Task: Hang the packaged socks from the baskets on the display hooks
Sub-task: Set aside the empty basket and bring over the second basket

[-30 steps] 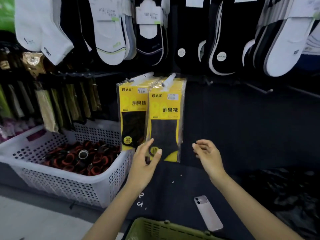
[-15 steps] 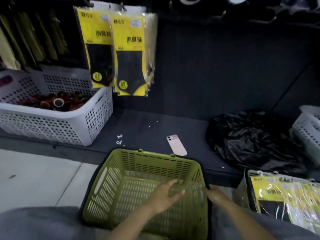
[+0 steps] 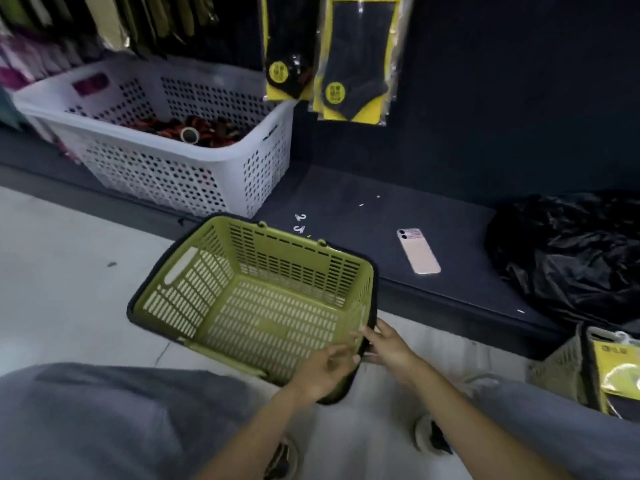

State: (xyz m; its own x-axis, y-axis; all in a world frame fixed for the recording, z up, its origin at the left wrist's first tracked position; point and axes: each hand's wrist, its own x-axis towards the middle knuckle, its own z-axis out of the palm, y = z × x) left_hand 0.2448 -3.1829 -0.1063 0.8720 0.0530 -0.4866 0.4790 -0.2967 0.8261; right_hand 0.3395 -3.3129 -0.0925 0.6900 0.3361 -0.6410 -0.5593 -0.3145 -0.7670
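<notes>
- Both hands have gone to the near right corner of the green basket (image 3: pixel 194 292) since half a second ago, when the left one lay inside it. The basket itself now sits turned, its far end swung leftward.
- Far to the left of the hands, on the dark shelf (image 3: pixel 346 209), stands a white basket (image 3: pixel 166 174) with red and black odds in it. It plays no part in the job.
- Just left of the hands the green basket shows only bare mesh, so no packs are left in it.
- Left hand (image 3: pixel 322 372): fingers curled over the basket's near rim at that corner, gripping it, as far as the blur allows.
- Right hand (image 3: pixel 391 348): close beside the left, fingers reaching to the basket's right wall and dark handle. I cannot tell whether they pinch it or merely touch it.
- Above and beyond the hands, two bunches of hung sock packs (image 3: pixel 353 64) dangle in front of the dark back panel — their hooks are out of view.
- Right of the hands, on the shelf, a pink phone (image 3: pixel 418 251) lies flat, with a black plastic bag (image 3: pixel 571 258) further right.
- Far right, beside the right knee, a second basket (image 3: pixel 557 368) holds more packed socks (image 3: pixel 614 368) — yellow, cut off by the edge. Their long side seems to run toward the person, though too little shows to be sure.
- The next pick turns on this: the remaining packs lie to the right, well apart from both hands, and the right hand is nearer.
</notes>
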